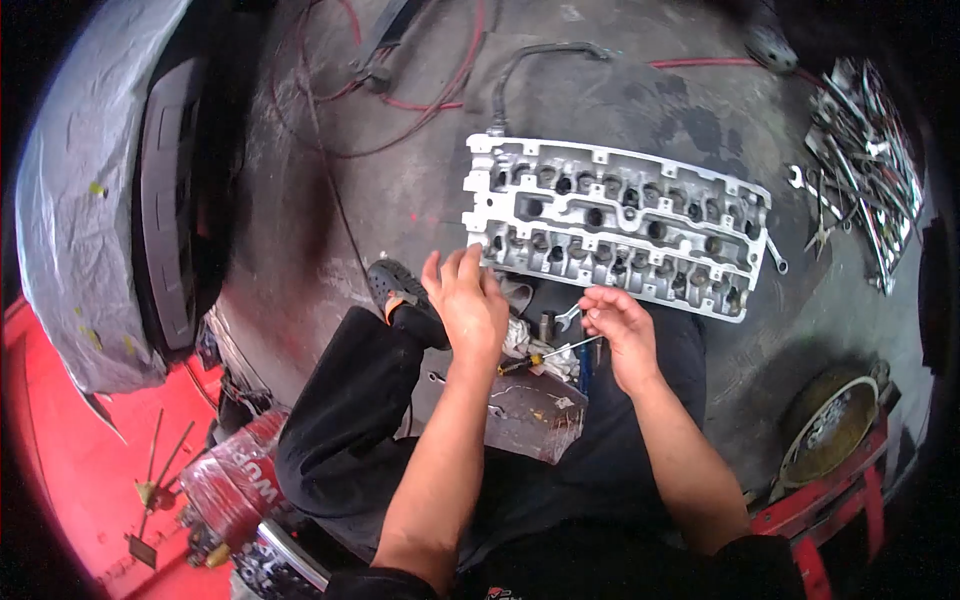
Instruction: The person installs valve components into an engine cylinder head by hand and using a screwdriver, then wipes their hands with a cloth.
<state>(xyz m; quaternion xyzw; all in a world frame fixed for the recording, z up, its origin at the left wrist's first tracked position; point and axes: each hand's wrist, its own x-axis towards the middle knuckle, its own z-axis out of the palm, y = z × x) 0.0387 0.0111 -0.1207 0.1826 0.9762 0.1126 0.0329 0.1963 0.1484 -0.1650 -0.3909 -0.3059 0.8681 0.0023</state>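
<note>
Head view: cylinder head (618, 218) lies just ahead of left hand (468, 305), fingers loosely spread, and right hand (622, 332), pinched, contents unclear.

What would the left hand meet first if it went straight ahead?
Likely the silvery metal casting, at its near left corner: the left hand's fingertips overlap it in view, though depth is unclear.

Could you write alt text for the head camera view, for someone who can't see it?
A person's left hand and right hand are by the near edge of a silver engine part full of holes. A yellow-handled screwdriver shows between them, and a pile of metal tools sits at upper right.
</note>
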